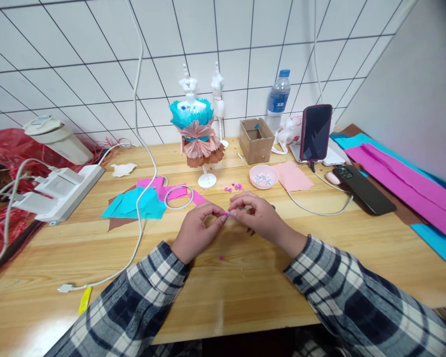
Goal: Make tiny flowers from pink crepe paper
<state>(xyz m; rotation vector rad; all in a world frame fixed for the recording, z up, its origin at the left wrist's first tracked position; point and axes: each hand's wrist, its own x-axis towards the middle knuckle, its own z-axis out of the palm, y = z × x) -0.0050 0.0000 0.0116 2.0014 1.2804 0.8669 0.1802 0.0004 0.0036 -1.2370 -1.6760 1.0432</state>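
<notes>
My left hand (200,229) and my right hand (258,218) meet over the middle of the wooden table. Their fingertips pinch a tiny pink-and-blue paper piece (227,214) between them. Just beyond my fingers lie several small pink and blue paper bits (234,188). A single pink bit (221,258) rests on the table closer to me. Behind the hands stands a small white dress form (207,179) wearing ruffles of blue, pink and brown paper. To its right is a pink dish (263,177) with small shiny pieces inside.
Blue paper (137,202) and a white ring (179,197) lie left of my hands. A white cable (137,233) crosses the table near a power strip (76,193). At the right are a cardboard box (255,148), a propped phone (315,133), a dark phone (364,191) and long pink paper (405,188).
</notes>
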